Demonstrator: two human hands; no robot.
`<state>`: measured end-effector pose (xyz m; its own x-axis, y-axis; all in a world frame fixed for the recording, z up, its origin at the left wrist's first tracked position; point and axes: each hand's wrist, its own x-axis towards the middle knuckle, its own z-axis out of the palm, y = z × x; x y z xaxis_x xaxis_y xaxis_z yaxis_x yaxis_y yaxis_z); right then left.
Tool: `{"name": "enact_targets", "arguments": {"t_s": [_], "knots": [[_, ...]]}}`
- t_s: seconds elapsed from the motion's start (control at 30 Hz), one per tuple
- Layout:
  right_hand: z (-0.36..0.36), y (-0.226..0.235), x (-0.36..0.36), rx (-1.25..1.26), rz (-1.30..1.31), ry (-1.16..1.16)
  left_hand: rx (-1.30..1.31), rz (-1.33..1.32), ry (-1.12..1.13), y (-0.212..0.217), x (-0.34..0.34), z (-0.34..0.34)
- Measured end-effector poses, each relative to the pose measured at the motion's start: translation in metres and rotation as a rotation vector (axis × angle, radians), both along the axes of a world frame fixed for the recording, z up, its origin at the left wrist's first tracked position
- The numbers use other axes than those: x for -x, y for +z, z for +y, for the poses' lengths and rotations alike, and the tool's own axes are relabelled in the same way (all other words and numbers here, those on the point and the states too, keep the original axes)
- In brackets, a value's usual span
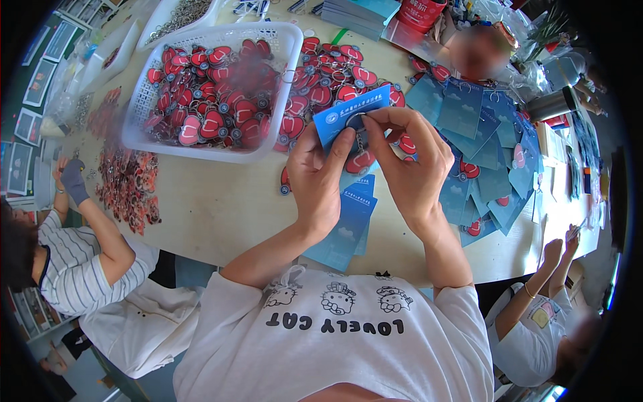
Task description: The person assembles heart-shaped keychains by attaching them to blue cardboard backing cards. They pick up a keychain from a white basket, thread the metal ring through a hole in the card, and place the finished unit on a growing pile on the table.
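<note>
Above the table, my left hand (316, 184) pinches a blue printed card (365, 100) by its lower left part. My right hand (416, 161) has thumb and index finger closed at the card's edge, on the metal ring of a keychain. The red charm of that keychain (360, 162) dangles on a short chain between my hands. Whether the ring passes through the card cannot be made out. Directly below lie several loose blue cards (341, 231), overlapping, near the table's front edge.
A white plastic basket (268, 30) full of red keychains stands at the left, with more keychains (318, 74) heaped beside it. Blue cards with keychains (479, 134) cover the right side. Flat charms (130, 184) lie far left. Co-workers sit on both sides.
</note>
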<state>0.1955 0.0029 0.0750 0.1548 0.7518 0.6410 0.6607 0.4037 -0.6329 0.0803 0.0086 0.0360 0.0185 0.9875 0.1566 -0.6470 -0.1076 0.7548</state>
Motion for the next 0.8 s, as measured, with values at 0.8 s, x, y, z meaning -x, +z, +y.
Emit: {"name": "enact_targets", "arguments": {"t_s": [0.8], "knots": [[0.003, -0.015, -0.010, 0.401, 0.444, 0.281, -0.078, 0.157, -0.017, -0.005, 0.007, 0.008]]}}
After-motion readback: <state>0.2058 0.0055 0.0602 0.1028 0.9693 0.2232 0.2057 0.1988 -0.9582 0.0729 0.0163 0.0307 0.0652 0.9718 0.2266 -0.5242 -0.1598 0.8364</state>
